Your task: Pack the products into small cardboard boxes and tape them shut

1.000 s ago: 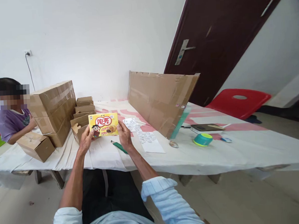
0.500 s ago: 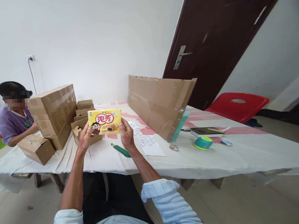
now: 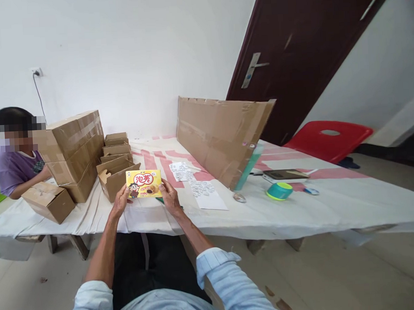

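Observation:
I hold a small yellow snack box (image 3: 143, 183) with red lettering and a cartoon figure, face towards me, just above the near edge of the table (image 3: 300, 210). My left hand (image 3: 120, 201) grips its left edge and my right hand (image 3: 170, 197) grips its right edge, fingers closed on it. An open brown carton (image 3: 116, 178) stands right behind the box. A green-handled tool (image 3: 160, 200) lies on the cloth, mostly hidden by my right hand.
Several folded cartons (image 3: 115, 146) and a stack of taped boxes (image 3: 75, 152) stand at the left, with a small box (image 3: 49, 207) before another person (image 3: 14, 158). A large cardboard sheet (image 3: 220, 136) stands upright mid-table. Sticker sheets (image 3: 204, 192), a green tape roll (image 3: 279, 191) and a phone (image 3: 285, 175) lie to the right; a red chair (image 3: 327, 139) stands beyond.
Both hands have lowered the yellow box from in front of the cartons down towards the table's near edge. The grip on both edges is the same.

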Tool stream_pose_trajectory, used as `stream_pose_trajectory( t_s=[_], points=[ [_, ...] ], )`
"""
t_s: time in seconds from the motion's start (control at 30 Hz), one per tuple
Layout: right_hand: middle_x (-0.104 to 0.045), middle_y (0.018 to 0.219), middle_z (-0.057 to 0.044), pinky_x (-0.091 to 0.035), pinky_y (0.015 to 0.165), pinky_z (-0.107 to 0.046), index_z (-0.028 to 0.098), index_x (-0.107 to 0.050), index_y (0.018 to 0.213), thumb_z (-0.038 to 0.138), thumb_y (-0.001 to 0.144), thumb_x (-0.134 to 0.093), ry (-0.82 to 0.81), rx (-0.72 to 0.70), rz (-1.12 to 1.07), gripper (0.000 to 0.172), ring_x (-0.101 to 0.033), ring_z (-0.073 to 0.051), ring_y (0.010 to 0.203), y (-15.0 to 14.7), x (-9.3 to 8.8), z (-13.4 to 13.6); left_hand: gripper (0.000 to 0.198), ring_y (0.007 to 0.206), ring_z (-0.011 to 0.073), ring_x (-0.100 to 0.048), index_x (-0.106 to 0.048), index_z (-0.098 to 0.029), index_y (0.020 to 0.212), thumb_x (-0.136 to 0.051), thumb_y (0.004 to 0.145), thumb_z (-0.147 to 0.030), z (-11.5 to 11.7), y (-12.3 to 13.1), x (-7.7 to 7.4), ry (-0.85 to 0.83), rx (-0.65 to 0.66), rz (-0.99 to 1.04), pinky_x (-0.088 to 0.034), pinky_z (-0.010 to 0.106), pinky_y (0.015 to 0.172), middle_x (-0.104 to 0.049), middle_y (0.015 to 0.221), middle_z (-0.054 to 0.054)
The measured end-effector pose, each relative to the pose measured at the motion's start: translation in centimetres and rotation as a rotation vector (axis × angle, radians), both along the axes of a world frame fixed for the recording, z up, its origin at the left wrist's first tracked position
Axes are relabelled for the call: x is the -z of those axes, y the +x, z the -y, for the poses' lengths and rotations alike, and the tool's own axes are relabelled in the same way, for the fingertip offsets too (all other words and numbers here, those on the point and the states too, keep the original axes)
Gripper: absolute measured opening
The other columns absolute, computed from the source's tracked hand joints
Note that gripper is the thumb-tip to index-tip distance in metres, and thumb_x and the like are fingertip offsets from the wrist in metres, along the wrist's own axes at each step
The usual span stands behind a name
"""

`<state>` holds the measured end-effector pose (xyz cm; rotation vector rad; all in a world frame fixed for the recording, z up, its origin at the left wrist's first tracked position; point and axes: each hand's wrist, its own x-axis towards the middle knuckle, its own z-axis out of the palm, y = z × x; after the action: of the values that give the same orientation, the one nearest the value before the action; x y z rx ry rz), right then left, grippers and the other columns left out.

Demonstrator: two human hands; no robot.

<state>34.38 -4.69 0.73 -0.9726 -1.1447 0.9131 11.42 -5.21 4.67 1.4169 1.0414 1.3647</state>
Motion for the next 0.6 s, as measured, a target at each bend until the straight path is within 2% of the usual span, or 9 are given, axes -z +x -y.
stream_pose_trajectory(
  t_s=[0.07,0.17,0.23,0.33,0.4,0.43,0.5,0.53,0.6],
  points=[
    [-0.080,0.113,-0.011,-0.066,0.079,-0.043,0.016,-0.068,0.140,0.077,0.078,-0.069,-0.032,-0.052,0.020,0.087,-0.076,-0.028,0.095,0.4,0.6,-0.2,0.072,0.090,0.0263,-0.075,-0.078,-0.018,0.121,-0.080,0.075,-0.074,-0.1,-0.3,0.6,-0.018,0.002,-0.029,-0.057,0.025,0.056,-0.082,0.109,0.013],
    [-0.082,0.100,-0.009,-0.064,0.074,-0.039,0.017,-0.076,0.121,0.069,0.068,-0.082,-0.044,-0.132,0.054,0.075,-0.074,-0.024,0.084,1.0,1.0,-0.3,0.069,0.089,0.0279,-0.076,-0.080,-0.020,0.118,-0.079,0.075,-0.073,-0.2,-1.1,1.3,-0.025,-0.007,-0.095,-0.057,0.028,0.057,-0.082,0.106,0.012],
    [-0.082,0.098,-0.009,-0.061,0.066,-0.034,0.017,-0.076,0.114,0.065,0.064,-0.087,-0.053,-0.151,0.074,0.070,-0.071,-0.021,0.077,1.6,1.3,-0.3,0.059,0.088,0.0291,-0.076,-0.082,-0.021,0.107,-0.084,0.071,-0.068,-0.4,-2.0,1.6,-0.011,-0.047,-0.148,-0.058,0.031,0.061,-0.082,0.099,0.010],
    [-0.080,0.098,-0.008,-0.052,0.050,-0.028,0.016,-0.073,0.112,0.065,0.065,-0.086,-0.081,-0.112,0.087,0.069,-0.063,-0.015,0.062,3.0,1.8,-0.3,0.042,0.090,0.0303,-0.073,-0.078,-0.020,0.082,-0.090,0.066,-0.057,-0.9,-4.4,1.7,0.033,-0.221,-0.214,-0.060,0.038,0.076,-0.076,0.084,0.008],
    [-0.078,0.100,-0.008,-0.050,0.046,-0.027,0.017,-0.070,0.112,0.066,0.064,-0.086,-0.096,-0.058,0.086,0.071,-0.061,-0.014,0.060,4.2,2.1,-0.6,0.042,0.104,0.0334,-0.070,-0.075,-0.021,0.084,-0.092,0.065,-0.054,-1.4,-6.5,1.6,0.067,-0.381,-0.241,-0.059,0.044,0.093,-0.073,0.091,0.008],
    [-0.077,0.102,-0.008,-0.051,0.047,-0.027,0.018,-0.069,0.112,0.067,0.063,-0.086,-0.102,-0.027,0.083,0.072,-0.063,-0.014,0.062,4.8,2.3,-0.8,0.048,0.114,0.0358,-0.068,-0.075,-0.021,0.093,-0.094,0.063,-0.053,-1.7,-7.7,1.5,0.082,-0.454,-0.249,-0.056,0.048,0.102,-0.073,0.102,0.010],
    [-0.075,0.104,-0.008,-0.054,0.049,-0.027,0.018,-0.066,0.113,0.070,0.061,-0.087,-0.109,0.036,0.078,0.076,-0.066,-0.017,0.069,6.0,2.4,-1.3,0.083,0.137,0.0417,-0.056,-0.070,-0.019,0.124,-0.100,0.053,-0.050,-2.6,-9.7,1.2,0.107,-0.539,-0.279,-0.045,0.056,0.118,-0.067,0.132,0.015],
    [-0.074,0.105,-0.008,-0.056,0.050,-0.028,0.019,-0.065,0.113,0.071,0.060,-0.087,-0.111,0.065,0.076,0.078,-0.068,-0.018,0.072,6.6,2.5,-1.7,0.106,0.147,0.0451,-0.047,-0.061,-0.017,0.140,-0.103,0.048,-0.049,-3.2,-10.5,1.1,0.117,-0.533,-0.306,-0.038,0.059,0.125,-0.059,0.148,0.019],
    [-0.073,0.106,-0.008,-0.059,0.054,-0.030,0.020,-0.064,0.114,0.073,0.059,-0.087,-0.113,0.114,0.074,0.080,-0.071,-0.020,0.078,7.6,2.3,-2.4,0.145,0.162,0.0503,-0.024,-0.036,-0.013,0.162,-0.108,0.041,-0.048,-4.6,-11.6,0.8,0.112,-0.419,-0.362,-0.021,0.061,0.133,-0.036,0.170,0.026]
  ],
)
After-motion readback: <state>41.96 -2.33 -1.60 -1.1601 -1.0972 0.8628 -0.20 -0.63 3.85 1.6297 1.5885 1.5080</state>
